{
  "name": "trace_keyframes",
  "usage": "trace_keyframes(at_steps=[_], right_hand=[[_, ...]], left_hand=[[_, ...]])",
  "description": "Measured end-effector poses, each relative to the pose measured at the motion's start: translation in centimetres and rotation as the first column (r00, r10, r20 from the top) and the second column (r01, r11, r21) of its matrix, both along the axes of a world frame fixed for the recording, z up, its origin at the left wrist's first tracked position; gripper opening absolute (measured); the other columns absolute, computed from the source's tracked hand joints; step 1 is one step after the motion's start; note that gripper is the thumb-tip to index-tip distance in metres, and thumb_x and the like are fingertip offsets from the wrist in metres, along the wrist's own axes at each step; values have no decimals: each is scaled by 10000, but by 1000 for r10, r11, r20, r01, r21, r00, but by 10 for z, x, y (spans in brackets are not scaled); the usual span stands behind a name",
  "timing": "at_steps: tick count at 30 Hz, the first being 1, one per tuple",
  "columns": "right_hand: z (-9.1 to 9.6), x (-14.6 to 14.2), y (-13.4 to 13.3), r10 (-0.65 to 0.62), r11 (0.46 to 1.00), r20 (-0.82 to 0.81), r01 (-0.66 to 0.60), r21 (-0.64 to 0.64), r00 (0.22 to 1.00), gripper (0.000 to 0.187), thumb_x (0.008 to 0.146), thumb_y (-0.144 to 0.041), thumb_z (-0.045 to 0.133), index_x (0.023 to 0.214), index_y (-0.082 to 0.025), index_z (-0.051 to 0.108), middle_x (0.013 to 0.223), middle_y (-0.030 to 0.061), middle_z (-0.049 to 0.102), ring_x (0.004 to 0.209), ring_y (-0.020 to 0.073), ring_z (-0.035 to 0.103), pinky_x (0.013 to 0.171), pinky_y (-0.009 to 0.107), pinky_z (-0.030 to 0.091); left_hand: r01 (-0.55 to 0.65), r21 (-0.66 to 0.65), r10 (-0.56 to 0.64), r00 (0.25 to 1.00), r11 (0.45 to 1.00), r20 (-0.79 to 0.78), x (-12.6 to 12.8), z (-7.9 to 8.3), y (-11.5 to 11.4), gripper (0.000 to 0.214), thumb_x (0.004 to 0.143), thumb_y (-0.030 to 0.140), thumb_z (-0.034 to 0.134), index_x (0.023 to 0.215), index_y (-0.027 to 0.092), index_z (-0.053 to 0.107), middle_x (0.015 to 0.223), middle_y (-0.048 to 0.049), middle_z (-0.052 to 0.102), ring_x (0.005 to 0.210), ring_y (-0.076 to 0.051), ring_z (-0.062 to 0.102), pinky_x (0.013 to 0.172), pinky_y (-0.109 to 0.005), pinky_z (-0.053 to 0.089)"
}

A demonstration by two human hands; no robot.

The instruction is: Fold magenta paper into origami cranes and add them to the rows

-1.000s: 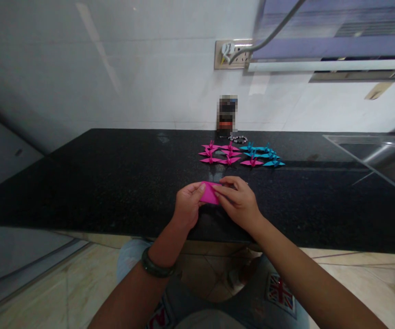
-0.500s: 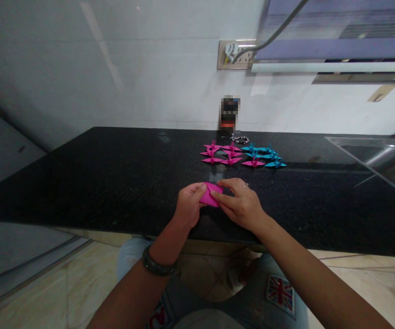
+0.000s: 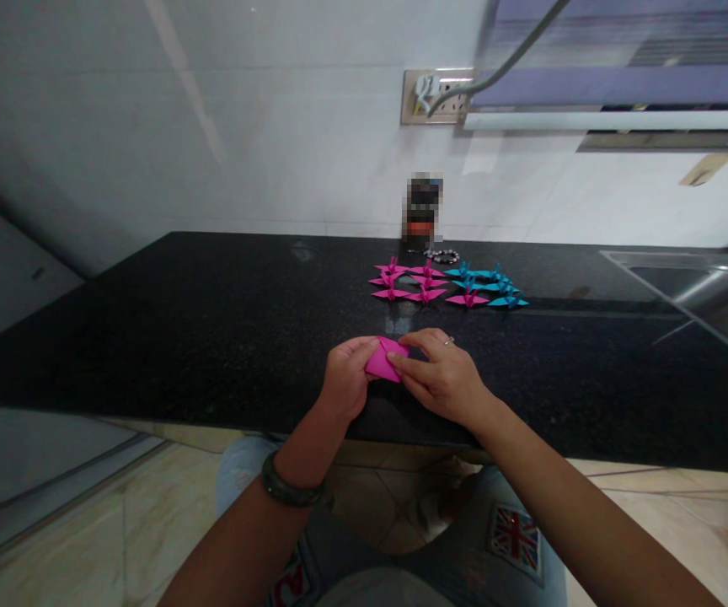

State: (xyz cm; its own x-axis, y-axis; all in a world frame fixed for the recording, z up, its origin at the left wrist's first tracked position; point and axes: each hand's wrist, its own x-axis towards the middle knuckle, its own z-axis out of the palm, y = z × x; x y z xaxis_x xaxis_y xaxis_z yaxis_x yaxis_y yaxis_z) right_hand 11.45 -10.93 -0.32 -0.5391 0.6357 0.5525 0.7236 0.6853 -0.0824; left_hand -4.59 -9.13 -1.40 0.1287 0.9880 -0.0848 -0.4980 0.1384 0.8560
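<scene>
A folded piece of pink paper [image 3: 383, 360] lies near the front edge of a black stone counter [image 3: 212, 329]. My left hand [image 3: 346, 381] pinches its left side, thumb on top. My right hand [image 3: 443, 377] covers its right side, with the fingers pressed on the paper. Further back on the counter stand several finished pink paper cranes [image 3: 407, 282] and, to their right, several blue paper cranes [image 3: 489, 284].
A small dark container [image 3: 423, 212] stands against the tiled wall, with a beaded bracelet [image 3: 441, 255] beside it. A wall socket [image 3: 435, 97] with a cable is above. A steel sink [image 3: 698, 287] sits at the right end of the counter.
The fingers of my right hand have shifted a little leftward over the pink paper, so less of it shows. Both hands stay in the same spot.
</scene>
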Motion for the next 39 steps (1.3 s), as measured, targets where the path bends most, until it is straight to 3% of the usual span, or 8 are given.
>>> trace_keyframes(at_steps=[6,9,11,13,16,18,21,39], right_hand=[[2,-3,-2,30,999,-40,-31,-36,999,262,809,-252,493,1037,-259,624,1072,104,549,979,238,467,766,383,438],[1,-6,0,31,992,-266,-63,-111,964,218,804,-262,506,982,-249,630,1032,84,557,952,206,496,783,365,436],[-1,-7,2,-73,975,-463,-34,-219,883,191,802,-289,511,949,-219,612,953,72,569,873,176,528,717,315,453],[-5,-8,5,-214,925,-564,-21,-380,798,192,787,-339,526,887,-187,589,816,49,575,731,145,534,604,262,442],[-9,-9,9,-306,797,-549,-106,-595,778,246,757,-407,541,712,-165,552,605,-11,512,534,96,447,495,219,373],[-10,-9,9,-301,731,-525,-161,-663,796,287,756,-415,533,625,-161,515,538,-34,455,487,78,388,472,209,335],[-10,-10,9,-300,694,-516,-188,-695,802,302,763,-406,520,589,-161,487,509,-46,420,470,72,355,459,205,304],[-12,-10,9,-279,728,-550,-201,-656,787,281,748,-373,539,574,-160,478,501,-52,379,471,66,305,444,202,251]], left_hand=[[-64,35,66,996,997,-65,3,-2,0,198,597,265,711,671,109,613,593,-8,600,509,-78,520,520,-208,412],[-88,28,90,992,996,-88,4,-4,1,224,590,282,717,678,106,611,596,-15,608,507,-86,527,523,-220,420],[-92,21,93,991,996,-97,4,-5,2,236,592,296,715,690,106,616,593,-18,611,507,-90,533,525,-224,423],[-94,27,96,990,995,-106,3,-7,2,236,592,298,716,695,108,622,586,-14,611,506,-89,535,527,-222,421],[-92,41,95,990,995,-105,3,-9,2,220,594,288,716,691,112,626,583,-4,611,497,-81,529,521,-214,415],[-86,39,89,991,996,-97,3,-9,2,213,595,280,717,689,113,623,580,-1,609,492,-78,526,514,-212,413],[-82,28,85,992,996,-96,3,-8,2,210,593,276,717,685,114,619,575,1,607,487,-79,525,506,-212,411],[-5,102,22,985,995,-170,4,-7,0,229,604,286,710,720,122,600,621,-9,621,524,-88,545,533,-216,430]])
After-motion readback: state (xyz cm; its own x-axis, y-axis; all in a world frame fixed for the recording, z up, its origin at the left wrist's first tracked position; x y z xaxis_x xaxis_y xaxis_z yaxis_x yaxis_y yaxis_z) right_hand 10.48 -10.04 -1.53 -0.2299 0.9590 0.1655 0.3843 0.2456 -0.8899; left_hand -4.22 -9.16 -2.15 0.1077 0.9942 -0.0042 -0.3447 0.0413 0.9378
